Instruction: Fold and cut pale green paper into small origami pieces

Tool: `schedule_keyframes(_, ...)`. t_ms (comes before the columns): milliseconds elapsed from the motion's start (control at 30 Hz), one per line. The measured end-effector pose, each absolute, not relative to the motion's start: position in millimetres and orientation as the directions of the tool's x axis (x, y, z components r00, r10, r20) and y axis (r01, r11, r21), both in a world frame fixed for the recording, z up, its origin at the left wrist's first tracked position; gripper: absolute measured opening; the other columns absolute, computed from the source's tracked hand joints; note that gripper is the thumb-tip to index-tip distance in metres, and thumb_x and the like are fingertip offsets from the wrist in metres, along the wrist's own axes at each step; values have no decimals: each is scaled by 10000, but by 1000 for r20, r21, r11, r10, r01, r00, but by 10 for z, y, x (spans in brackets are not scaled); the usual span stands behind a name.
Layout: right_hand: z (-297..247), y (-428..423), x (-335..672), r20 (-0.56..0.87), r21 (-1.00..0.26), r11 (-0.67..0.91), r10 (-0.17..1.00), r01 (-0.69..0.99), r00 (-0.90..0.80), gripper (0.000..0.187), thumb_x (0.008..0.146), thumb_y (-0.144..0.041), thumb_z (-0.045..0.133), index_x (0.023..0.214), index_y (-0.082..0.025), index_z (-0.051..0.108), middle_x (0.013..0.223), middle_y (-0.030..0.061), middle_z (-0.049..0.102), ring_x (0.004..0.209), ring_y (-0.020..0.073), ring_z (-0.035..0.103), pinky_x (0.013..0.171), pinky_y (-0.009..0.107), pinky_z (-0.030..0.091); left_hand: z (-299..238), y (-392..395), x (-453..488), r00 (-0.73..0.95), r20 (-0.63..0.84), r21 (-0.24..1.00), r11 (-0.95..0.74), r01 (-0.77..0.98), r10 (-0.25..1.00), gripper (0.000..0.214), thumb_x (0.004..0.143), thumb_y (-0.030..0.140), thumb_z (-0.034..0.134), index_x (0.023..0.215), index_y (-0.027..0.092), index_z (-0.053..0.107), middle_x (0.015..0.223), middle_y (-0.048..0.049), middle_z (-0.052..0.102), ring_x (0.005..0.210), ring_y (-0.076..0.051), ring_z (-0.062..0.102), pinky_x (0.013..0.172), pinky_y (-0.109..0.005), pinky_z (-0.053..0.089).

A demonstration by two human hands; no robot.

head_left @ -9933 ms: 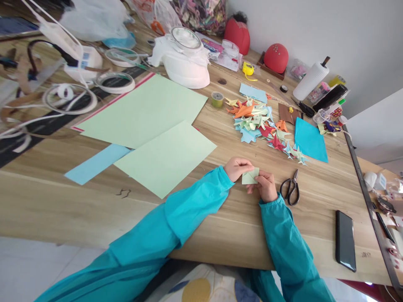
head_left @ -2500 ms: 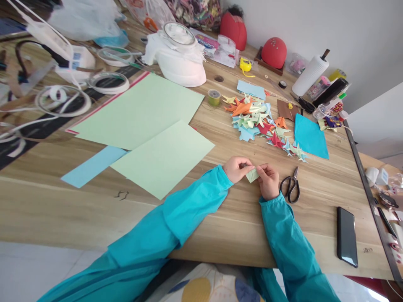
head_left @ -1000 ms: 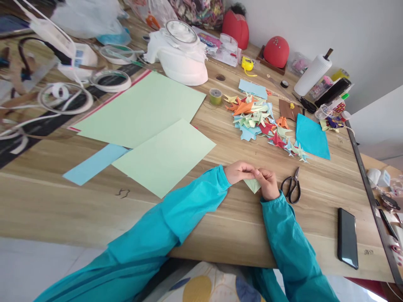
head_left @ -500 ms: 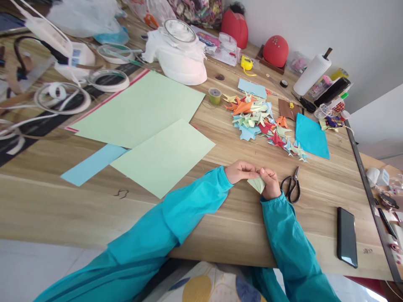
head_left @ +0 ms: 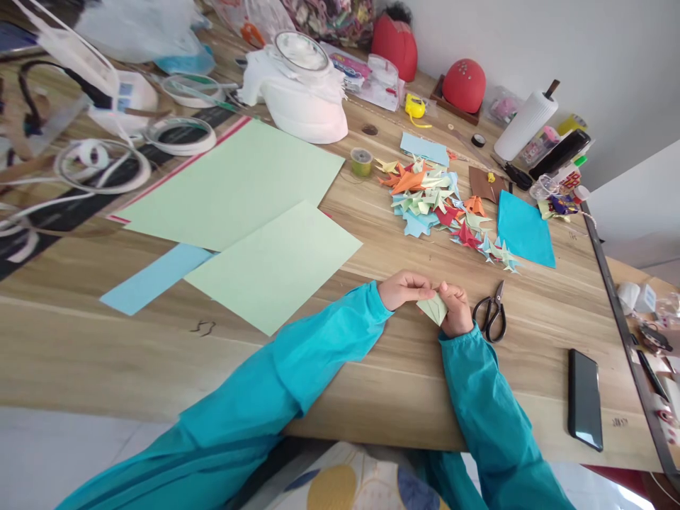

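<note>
Both my hands meet over the wooden table (head_left: 414,382) near its front edge. My left hand (head_left: 402,289) and my right hand (head_left: 457,312) pinch a small folded piece of light green paper (head_left: 433,309) between their fingertips. The paper is a pointed, partly folded shape held just above the tabletop. Both arms wear teal sleeves. Black scissors (head_left: 491,316) lie just right of my right hand.
A pile of folded paper shapes (head_left: 440,209) in several colours lies beyond my hands, with a teal sheet (head_left: 523,230) to its right. Two large light green sheets (head_left: 265,212) and a blue strip (head_left: 154,278) lie left. A black phone (head_left: 583,398) rests at right. Tape rolls and clutter fill the back.
Over the frames my hands have kept folding the green paper, which has gone from a flat square to a smaller pointed shape. In the last half second almost nothing has shifted.
</note>
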State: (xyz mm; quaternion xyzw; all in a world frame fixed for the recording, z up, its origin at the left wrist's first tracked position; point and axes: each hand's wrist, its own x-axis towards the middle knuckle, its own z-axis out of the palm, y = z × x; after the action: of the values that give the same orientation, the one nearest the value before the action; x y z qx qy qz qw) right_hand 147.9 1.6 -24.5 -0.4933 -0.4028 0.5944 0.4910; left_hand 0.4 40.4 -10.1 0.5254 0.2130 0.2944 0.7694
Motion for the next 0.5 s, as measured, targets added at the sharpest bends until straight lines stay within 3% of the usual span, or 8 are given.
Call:
schedule_keyframes(100, -232, 11, 1475, -175, -953, -174, 984, -249, -16, 430, 643, -543, 661, 443, -177, 558, 370, -25, 497, 321, 79, 378, 314, 219, 268, -86, 401, 2, 712, -38, 931, 284, -230, 701, 380, 640, 465, 684, 561, 117, 555, 538, 16, 545, 527, -90, 499, 539, -233, 409)
schedule_keyframes(200, -218, -3, 1482, -147, -965, -158, 987, -207, -67, 383, 626, -491, 699, 467, -173, 556, 370, -38, 487, 293, 63, 346, 280, 209, 223, -73, 412, 3, 680, -48, 931, 279, -235, 732, 405, 624, 489, 686, 542, 116, 552, 518, 20, 531, 512, -83, 490, 522, -221, 398)
schedule_keyframes(500, -169, -8, 1495, -131, -976, -155, 980, -156, -150, 337, 652, -420, 698, 481, -170, 549, 448, -7, 567, 305, 68, 393, 262, 197, 227, -69, 426, 8, 667, -44, 939, 258, -226, 744, 426, 602, 524, 683, 530, 119, 570, 512, 17, 529, 519, -93, 499, 527, -228, 400)
